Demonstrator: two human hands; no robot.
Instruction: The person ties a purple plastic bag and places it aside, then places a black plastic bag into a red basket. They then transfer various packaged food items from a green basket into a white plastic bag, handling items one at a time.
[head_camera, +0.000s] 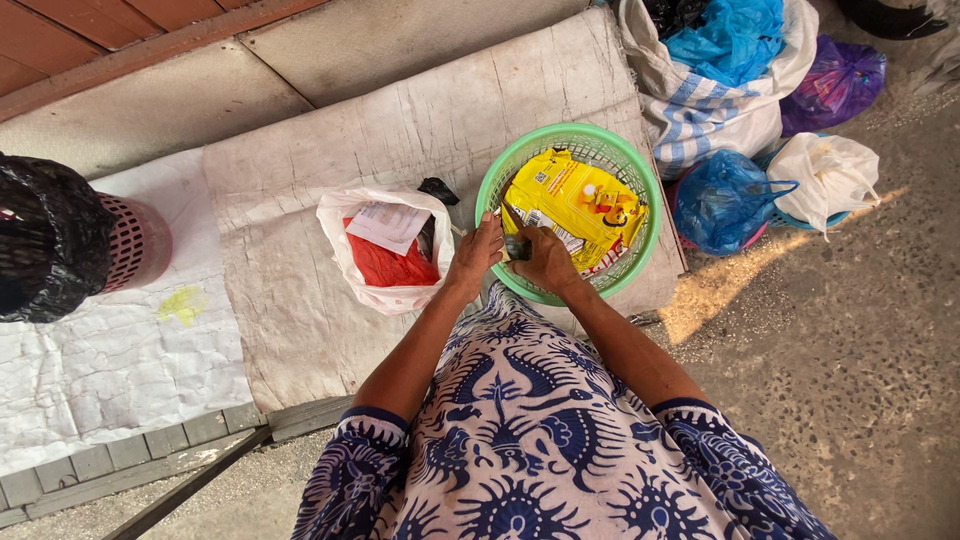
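Fingers first: the right hand (548, 262) is curled over a small dark object (516, 247) at the near-left inside wall of the round green plastic mesh basket (640, 180); fingers look bent around it, though the exact pinch is hidden under the knuckles. The left hand (476, 256) rests at the basket's left rim, fingers extended and loosely spread, tips touching the rim or the dark object; cannot tell which. It grasps nothing that shows.

Inside the basket: a flat yellow plastic food packet (575, 205) lies tilted across the bottom, its lower-left corner just beside both hands.

Outward: the basket sits at the right edge of a worn grey woven mat (330, 140) spread over a low platform. Just left of the basket, on the same mat, an open white plastic bag (385, 295) holds a red packet (385, 268) and a folded white paper (388, 225). At the far left, a pink perforated bin (135, 240) with a black bag (45, 235) over it stands on white sheeting.

Judgement on technique: with the basket light and near the mat's edge, the left hand bracing the rim is the sound way to keep it from sliding while the right hand works the small piece. Keep the grip low and close to the wall.

Right of the mat, on the pavement: striped sack (700, 110), blue bags (725, 200).
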